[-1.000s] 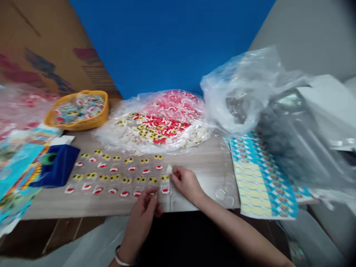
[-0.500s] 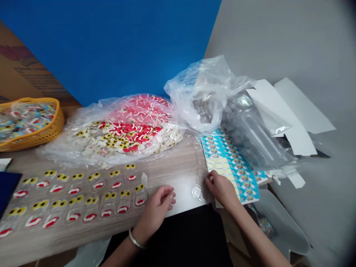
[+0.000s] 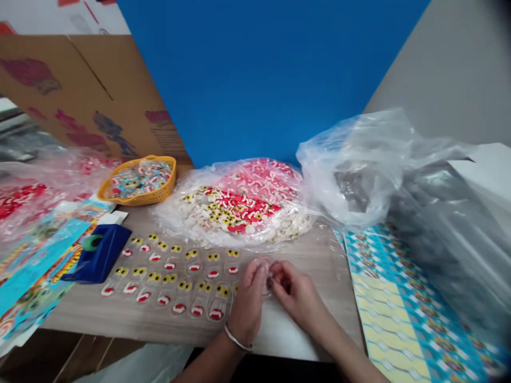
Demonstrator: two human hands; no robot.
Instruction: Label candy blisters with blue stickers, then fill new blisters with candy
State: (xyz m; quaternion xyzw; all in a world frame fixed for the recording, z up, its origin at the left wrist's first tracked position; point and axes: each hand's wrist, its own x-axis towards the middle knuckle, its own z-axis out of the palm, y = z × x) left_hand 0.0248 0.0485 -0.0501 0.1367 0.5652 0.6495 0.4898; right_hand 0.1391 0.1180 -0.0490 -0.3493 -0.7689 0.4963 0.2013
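My left hand (image 3: 247, 306), with a bracelet at the wrist, is closed on a small clear plastic shell (image 3: 265, 277). Against the shell's right side are the bent fingers of my right hand (image 3: 297, 295), pinching it; much of it is hidden by the fingers. Left of my hands, clear plastic shells (image 3: 197, 303) lie in two rows on the wood-grain table (image 3: 151, 323), each with a pair of yellow eye pieces and a red-and-white mouth piece. Behind them sits an open clear bag (image 3: 239, 205) of loose eye and mouth pieces.
A yellow basket (image 3: 155, 199) of filled packs and a blue tape dispenser (image 3: 101, 255) are at the left. Crumpled clear bags (image 3: 355, 159) stand at the back right. Blue-and-yellow printed sheets (image 3: 383, 308) lie along the right edge. A blue panel (image 3: 271, 80) rises behind.
My view has turned left. My right hand has come from the clear plastic by the printed sheets to my left hand, and both now hold a clear shell.
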